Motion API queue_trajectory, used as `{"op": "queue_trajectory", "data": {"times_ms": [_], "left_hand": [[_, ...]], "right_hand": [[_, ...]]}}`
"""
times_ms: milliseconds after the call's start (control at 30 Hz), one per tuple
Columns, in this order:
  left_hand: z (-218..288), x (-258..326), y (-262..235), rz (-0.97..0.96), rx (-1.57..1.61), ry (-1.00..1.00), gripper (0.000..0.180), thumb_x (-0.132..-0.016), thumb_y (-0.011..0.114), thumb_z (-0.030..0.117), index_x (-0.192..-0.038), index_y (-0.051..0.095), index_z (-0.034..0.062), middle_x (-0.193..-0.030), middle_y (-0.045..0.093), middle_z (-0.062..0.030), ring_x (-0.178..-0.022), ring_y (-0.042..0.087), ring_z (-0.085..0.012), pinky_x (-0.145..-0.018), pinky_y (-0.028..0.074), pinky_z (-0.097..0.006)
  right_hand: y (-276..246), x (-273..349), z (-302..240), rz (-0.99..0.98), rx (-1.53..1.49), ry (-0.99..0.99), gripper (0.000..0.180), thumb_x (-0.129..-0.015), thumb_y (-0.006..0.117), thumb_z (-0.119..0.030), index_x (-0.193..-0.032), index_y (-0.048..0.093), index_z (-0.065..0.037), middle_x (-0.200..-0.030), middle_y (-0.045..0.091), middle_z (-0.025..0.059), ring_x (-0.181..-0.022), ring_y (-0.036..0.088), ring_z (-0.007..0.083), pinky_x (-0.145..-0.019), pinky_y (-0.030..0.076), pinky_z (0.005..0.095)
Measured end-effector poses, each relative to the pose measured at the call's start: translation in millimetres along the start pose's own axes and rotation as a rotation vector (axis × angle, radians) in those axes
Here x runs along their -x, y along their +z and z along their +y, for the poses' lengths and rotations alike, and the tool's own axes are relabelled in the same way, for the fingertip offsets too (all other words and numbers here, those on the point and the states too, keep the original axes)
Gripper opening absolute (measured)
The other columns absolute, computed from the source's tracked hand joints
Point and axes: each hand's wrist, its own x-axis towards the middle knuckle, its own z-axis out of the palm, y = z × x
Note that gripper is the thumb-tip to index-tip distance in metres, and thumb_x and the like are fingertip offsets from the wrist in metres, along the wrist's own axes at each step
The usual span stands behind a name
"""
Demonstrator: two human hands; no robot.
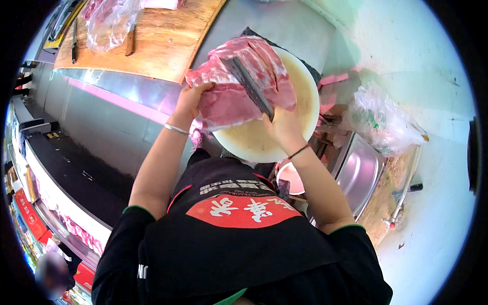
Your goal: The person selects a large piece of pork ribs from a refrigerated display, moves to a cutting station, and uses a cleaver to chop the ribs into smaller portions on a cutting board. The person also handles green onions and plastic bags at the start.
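A large slab of raw meat with ribs [223, 101] lies over the left and far part of a round chopping block [259, 140] with a pale rim. My left hand [194, 100] grips the slab's near left edge, thumb on top and fingers partly hidden. In my right hand [282, 125] is a dark cleaver [247, 85], its blade pointing far left across the meat. A long cut [267, 61] runs through the slab to the right of the blade. Whether the blade's edge is in the meat, I cannot tell.
At the far left, a wooden board [165, 38] holds a wooden-handled knife [130, 43], a black-handled knife [74, 51] and meat under a plastic bag [109, 28]. To the right are a metal sink [362, 173] and clear plastic bags [381, 117]. A pink basin [291, 179] sits below the block.
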Motion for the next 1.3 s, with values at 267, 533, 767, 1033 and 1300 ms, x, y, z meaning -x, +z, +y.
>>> {"op": "queue_trajectory", "data": {"times_ms": [267, 533, 767, 1033, 1300], "left_hand": [[-24.6, 1.7, 17.0, 0.111, 0.162, 0.154, 0.021, -0.082, 0.069, 0.000, -0.101, 0.061, -0.0010, -0.090, 0.068, -0.0117, -0.067, 0.068, -0.0213, -0.056, 0.060, -0.032], [-38.1, 20.6, 12.4, 0.179, 0.310, 0.128, 0.016, -0.083, 0.067, -0.001, -0.098, 0.060, -0.0006, -0.086, 0.068, -0.0112, -0.066, 0.069, -0.0232, -0.054, 0.058, -0.033], [-41.3, -2.0, -2.5, 0.221, 0.327, 0.049, 0.013, -0.084, 0.066, -0.001, -0.095, 0.061, -0.0027, -0.087, 0.068, -0.0135, -0.069, 0.070, -0.0272, -0.057, 0.058, -0.037], [-39.4, 8.1, -19.9, 0.121, 0.234, 0.030, 0.017, -0.093, 0.058, 0.008, -0.106, 0.063, -0.0020, -0.099, 0.069, -0.0155, -0.082, 0.070, -0.0273, -0.078, 0.059, -0.037], [-48.0, 22.3, -32.6, 0.066, 0.313, 0.025, 0.020, -0.090, 0.062, 0.003, -0.109, 0.059, -0.0021, -0.097, 0.068, -0.0130, -0.079, 0.071, -0.0274, -0.071, 0.060, -0.037]], "right_hand": [[-55.4, -47.7, -30.5, -0.309, -0.019, 0.068, 0.030, -0.082, 0.061, -0.024, -0.089, 0.067, 0.005, -0.088, 0.066, 0.0281, -0.086, 0.066, 0.0430, -0.077, 0.052, 0.0493], [-3.6, 79.4, 32.8, -0.150, -0.109, 0.187, 0.033, -0.088, 0.058, -0.033, -0.089, 0.063, 0.000, -0.076, 0.065, 0.0257, -0.076, 0.063, 0.0455, -0.070, 0.049, 0.0538], [33.3, 30.0, 19.1, 0.043, -0.307, 0.211, 0.041, -0.089, 0.060, -0.039, -0.092, 0.066, 0.001, -0.074, 0.064, 0.0266, -0.076, 0.064, 0.0461, -0.068, 0.050, 0.0518], [25.1, 85.1, 65.0, 0.025, -0.248, 0.111, 0.034, -0.088, 0.064, -0.037, -0.090, 0.067, -0.003, -0.069, 0.063, 0.0235, -0.071, 0.063, 0.0445, -0.063, 0.049, 0.0495], [-28.8, 51.7, -3.3, 0.234, -0.391, -0.065, 0.027, -0.088, 0.065, -0.032, -0.089, 0.066, -0.005, -0.065, 0.061, 0.0181, -0.063, 0.061, 0.0399, -0.057, 0.046, 0.0478]]}}
